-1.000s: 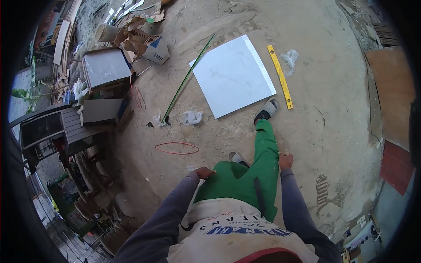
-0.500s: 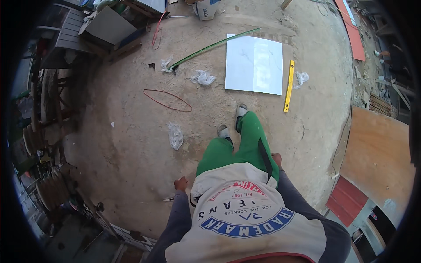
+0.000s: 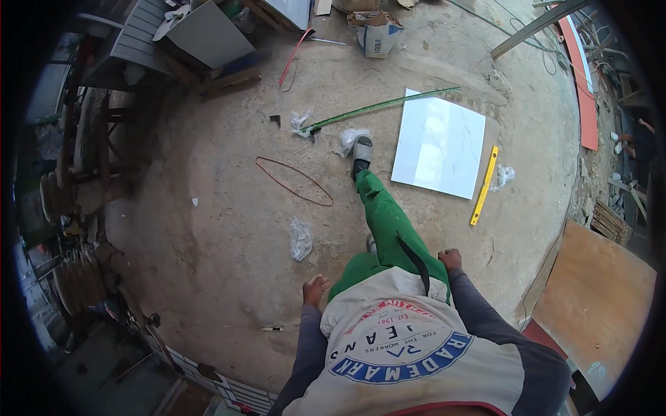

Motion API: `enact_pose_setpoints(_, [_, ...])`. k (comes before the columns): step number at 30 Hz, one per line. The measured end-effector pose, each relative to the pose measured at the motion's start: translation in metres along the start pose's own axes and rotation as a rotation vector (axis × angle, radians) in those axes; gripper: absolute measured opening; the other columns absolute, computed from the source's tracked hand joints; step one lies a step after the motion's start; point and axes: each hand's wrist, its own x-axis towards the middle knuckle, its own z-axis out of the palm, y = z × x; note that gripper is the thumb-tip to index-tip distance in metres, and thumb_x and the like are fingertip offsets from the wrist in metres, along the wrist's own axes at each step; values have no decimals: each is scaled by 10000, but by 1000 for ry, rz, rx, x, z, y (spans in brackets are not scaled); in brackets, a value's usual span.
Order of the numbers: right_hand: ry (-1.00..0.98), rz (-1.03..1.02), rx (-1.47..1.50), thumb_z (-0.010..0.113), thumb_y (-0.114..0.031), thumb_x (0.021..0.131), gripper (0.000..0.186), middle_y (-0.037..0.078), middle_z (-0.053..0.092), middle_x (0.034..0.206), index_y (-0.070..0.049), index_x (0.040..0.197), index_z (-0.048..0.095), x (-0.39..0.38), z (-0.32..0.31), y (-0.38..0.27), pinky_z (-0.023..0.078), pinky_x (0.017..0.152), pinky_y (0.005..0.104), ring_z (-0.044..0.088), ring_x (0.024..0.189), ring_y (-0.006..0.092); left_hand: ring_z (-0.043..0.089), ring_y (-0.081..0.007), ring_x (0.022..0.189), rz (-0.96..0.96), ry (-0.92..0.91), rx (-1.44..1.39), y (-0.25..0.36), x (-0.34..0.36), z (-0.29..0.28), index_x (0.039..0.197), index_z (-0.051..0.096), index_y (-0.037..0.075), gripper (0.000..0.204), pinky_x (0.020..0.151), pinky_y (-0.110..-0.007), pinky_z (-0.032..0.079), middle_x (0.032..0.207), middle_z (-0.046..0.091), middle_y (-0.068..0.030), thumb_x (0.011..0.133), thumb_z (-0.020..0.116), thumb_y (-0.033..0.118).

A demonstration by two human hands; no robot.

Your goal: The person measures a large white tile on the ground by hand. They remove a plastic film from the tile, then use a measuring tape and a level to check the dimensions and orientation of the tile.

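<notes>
Out on the left, a thin red loop [image 3: 332,203] lies on the bare concrete; a toe through it could mean a trip. Just right of its lower end, crumpled clear plastic [image 3: 300,239] looks ready to slide under a sole. Here's the left hand [image 3: 316,290], out beside the shirt, fingers curled, nothing showing in it; how tightly they're closed I can't tell. Ahead, the forward sandal [image 3: 363,149] is right up against another plastic wad [image 3: 350,141], and that's the slip risk of the moment! The long green strip [image 3: 374,108] crosses the marbled tile [image 3: 439,142] at its far-left corner; a kick to the strip could drag over the face and scratch it. The tile lies flat, right of the forward foot, and a misplaced heel could crack it on this rough floor. Nearer, the right hand [image 3: 450,260] sits by the green trousers [image 3: 388,215], knuckles bent, palm hidden, so I can't call its closure. Furthest right, the yellow spirit level [image 3: 484,186] lies just beside the tile; nudged, it could chip that edge.
</notes>
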Motion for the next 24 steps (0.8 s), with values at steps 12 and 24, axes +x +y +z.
enact_pose_setpoints(12, [74, -405, 163, 500, -22, 938, 447, 89, 694, 740, 27, 1325, 718, 188, -108, -233, 520, 539, 347, 620, 568, 167, 759, -298, 1083, 324, 84, 50, 432, 110, 66, 1371, 597, -167, 497, 983, -358, 605, 1249, 728, -282, 1079, 611, 235])
enact_pose_setpoints(24, [341, 0, 352, 569, -165, 851, 304, 169, 736, 700, 29, 882, 800, 186, -214, -398, 565, 733, 404, 717, 681, 313, 733, -186, 949, 610, -21, 270, 793, 281, 195, 1190, 773, -72, 368, 853, -316, 555, 1025, 800, -105, 990, 693, 227])
